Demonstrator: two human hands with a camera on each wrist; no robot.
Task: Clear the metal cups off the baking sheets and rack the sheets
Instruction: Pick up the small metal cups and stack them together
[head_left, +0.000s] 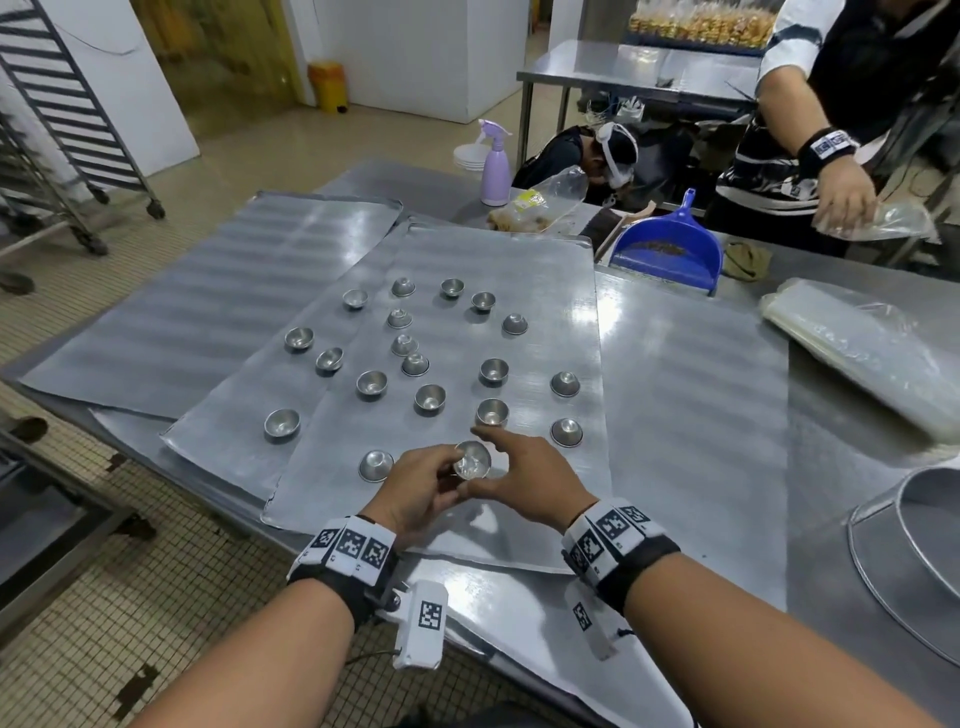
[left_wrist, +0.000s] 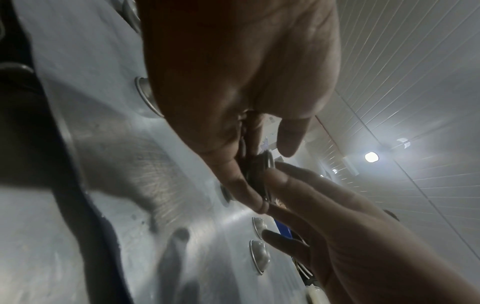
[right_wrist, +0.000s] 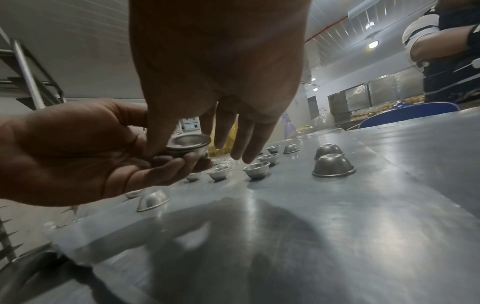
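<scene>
A commercial bakery kitchen; steel table (head_left: 691, 415), baking sheets (head_left: 545, 270), wheeled tray rack (head_left: 67, 119), bagged baked goods (head_left: 701, 23).

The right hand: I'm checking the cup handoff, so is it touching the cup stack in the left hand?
Touching. In the right wrist view the right hand's thumb presses on the rim of the cup stack, which the left hand cradles from below.

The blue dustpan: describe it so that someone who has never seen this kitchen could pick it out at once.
Start at the steel table covered with baking sheets and small metal cups. Look to the far edge, just past the far right corner of the top sheet, right of the lilac spray bottle. The blue dustpan lies there, the only bright blue thing among grey metal.
</scene>
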